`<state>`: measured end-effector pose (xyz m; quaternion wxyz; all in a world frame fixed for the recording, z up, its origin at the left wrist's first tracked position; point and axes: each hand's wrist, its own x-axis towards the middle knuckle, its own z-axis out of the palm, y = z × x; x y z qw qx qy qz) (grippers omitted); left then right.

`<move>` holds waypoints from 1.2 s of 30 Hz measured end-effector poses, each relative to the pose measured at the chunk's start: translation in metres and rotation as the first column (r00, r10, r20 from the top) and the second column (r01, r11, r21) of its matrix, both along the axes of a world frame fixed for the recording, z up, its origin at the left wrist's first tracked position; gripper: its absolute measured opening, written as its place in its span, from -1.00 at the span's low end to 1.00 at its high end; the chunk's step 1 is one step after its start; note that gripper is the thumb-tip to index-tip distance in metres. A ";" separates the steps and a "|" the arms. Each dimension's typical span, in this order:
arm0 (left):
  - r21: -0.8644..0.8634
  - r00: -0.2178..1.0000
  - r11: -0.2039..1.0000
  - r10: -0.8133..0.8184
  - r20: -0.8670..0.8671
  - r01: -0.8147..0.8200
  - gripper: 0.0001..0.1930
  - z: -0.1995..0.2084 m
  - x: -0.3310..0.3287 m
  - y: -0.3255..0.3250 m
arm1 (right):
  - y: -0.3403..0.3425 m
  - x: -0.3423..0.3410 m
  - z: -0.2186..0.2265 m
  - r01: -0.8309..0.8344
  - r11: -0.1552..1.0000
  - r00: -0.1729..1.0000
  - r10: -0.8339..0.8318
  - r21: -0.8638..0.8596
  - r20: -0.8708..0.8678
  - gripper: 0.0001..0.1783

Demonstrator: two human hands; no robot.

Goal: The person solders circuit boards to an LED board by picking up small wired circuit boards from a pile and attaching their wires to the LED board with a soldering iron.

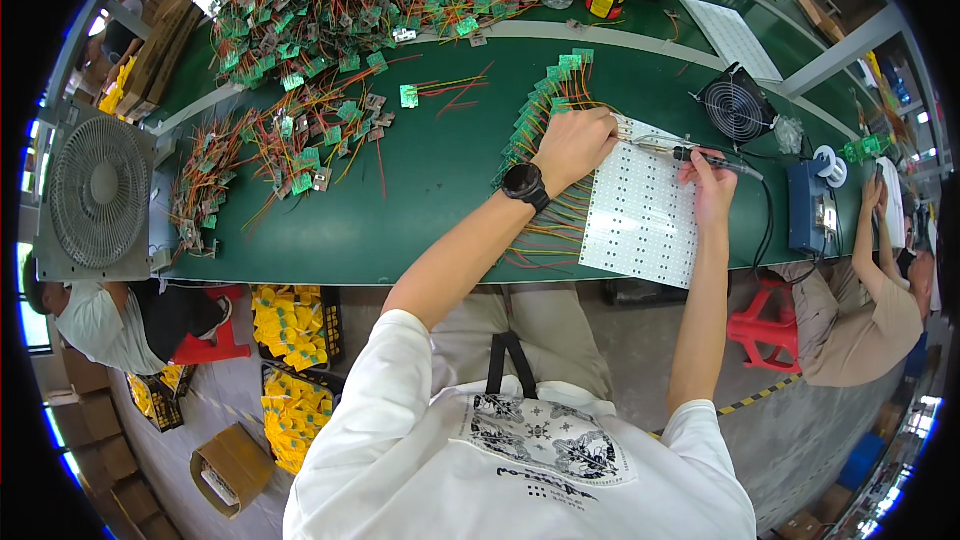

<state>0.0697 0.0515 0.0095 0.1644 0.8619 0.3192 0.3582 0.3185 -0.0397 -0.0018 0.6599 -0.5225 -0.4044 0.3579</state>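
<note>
Two hands meet at the top edge of a white perforated panel [640, 215] lying on the green bench [420, 200]. The left hand [575, 145] lies knuckles-up with fingers curled down on that edge, apparently pinning the panel and a wired green board so they stay put. The right hand [712, 185] is closed pen-fashion around a soldering iron [705, 157], tip aimed left toward the left fingers. Both forearms reach straight forward from the body, the left wrist wearing a black watch [525, 185].
</note>
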 end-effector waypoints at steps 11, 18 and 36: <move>0.074 0.999 0.997 0.013 -0.031 -0.010 -0.85 0.019 -0.019 0.002 | 0.011 -0.004 -0.003 -0.022 0.998 0.990 0.029 0.054 -0.141 -0.80; 0.098 0.918 0.913 0.396 0.016 -0.396 -0.81 0.088 -0.107 -0.030 | -0.003 0.003 -0.001 0.088 0.995 0.989 -0.081 0.051 -0.125 -0.80; -0.178 0.916 0.911 0.328 -0.230 -0.371 -0.82 0.063 -0.233 0.037 | -0.004 -0.001 -0.002 0.111 0.990 0.987 -0.099 0.085 -0.127 -0.84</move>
